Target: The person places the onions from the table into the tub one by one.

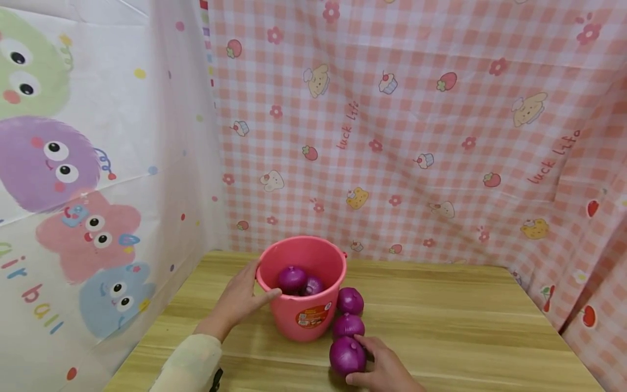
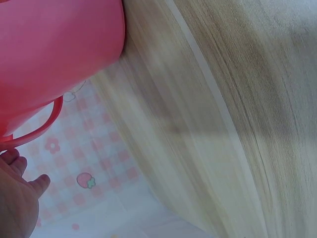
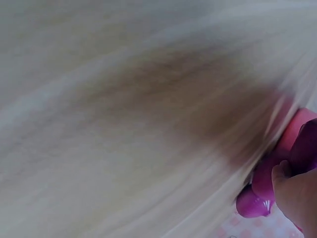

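Observation:
A pink bucket (image 1: 303, 317) stands upright on the table, with two purple onions (image 1: 292, 279) visible inside. Against its left rim rests my left hand (image 1: 240, 296), the thumb stretched along the front edge. In the left wrist view, fingertips (image 2: 40, 184) lie beside the bucket's looped handle (image 2: 42, 130). My right hand (image 1: 382, 366) holds the nearest purple onion (image 1: 346, 356) between thumb and fingers, to the right of the bucket's front. Behind it in a row are a second onion (image 1: 349, 325) and a third onion (image 1: 351, 301). The right wrist view shows this hand (image 3: 297, 198) partly, at the edge.
The wood-grain table (image 1: 455, 321) stretches to the right of the onions. A pink checked curtain (image 1: 416, 125) hangs behind its back edge, and a white cloth with cartoon figures (image 1: 181, 136) hangs on the left.

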Tool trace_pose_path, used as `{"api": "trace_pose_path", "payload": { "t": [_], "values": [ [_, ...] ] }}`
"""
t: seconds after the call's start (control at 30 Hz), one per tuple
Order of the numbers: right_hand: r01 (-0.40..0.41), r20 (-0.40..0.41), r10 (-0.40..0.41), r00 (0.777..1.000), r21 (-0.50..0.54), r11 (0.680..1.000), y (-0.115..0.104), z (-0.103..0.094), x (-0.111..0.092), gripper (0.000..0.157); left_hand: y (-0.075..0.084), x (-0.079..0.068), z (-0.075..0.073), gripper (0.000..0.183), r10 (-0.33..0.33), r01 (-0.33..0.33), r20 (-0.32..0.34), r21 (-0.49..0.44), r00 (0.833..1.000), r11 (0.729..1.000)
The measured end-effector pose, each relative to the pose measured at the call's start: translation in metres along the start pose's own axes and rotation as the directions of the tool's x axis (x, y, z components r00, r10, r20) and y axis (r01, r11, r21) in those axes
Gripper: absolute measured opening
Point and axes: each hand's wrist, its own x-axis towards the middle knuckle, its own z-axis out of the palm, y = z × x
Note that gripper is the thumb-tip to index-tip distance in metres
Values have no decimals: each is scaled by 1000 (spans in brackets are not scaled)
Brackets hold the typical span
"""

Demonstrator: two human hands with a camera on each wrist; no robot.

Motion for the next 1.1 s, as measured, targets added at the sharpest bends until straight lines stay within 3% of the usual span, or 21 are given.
{"api": "trace_pose_path", "payload": {
  "t": [0.13, 0.3, 0.43, 0.7, 0.93, 1.1],
  "values": [
    [-19, -52, 16, 999, -64, 998, -9, -3, 3, 87, 0, 0, 0, 94, -4, 4, 1, 1, 1000, 1000],
    [54, -122, -58, 991, -31, 998, -14, -8, 5, 84, 0, 0, 1, 94, -4, 4, 2, 0, 1000, 1000],
    [76, -207, -77, 975, -10, 997, -21, -13, 7, 80, -1, 0, 1, 94, 4, -4, -2, 2, 1000, 1000],
    [53, -343, -28, 939, 63, 997, -31, -30, 16, 74, 0, 0, -1, 94, 11, -11, 0, 14, 1000, 1000],
    [28, -393, -13, 919, 33, 999, -38, -51, 23, 76, 2, 0, -1, 95, -1, 1, 5, 17, 1000, 1000],
    [12, -398, -6, 917, 13, 1000, -47, -67, 29, 78, 3, -1, -2, 95, 23, -23, -11, -2, 1000, 1000]
  ]
}}
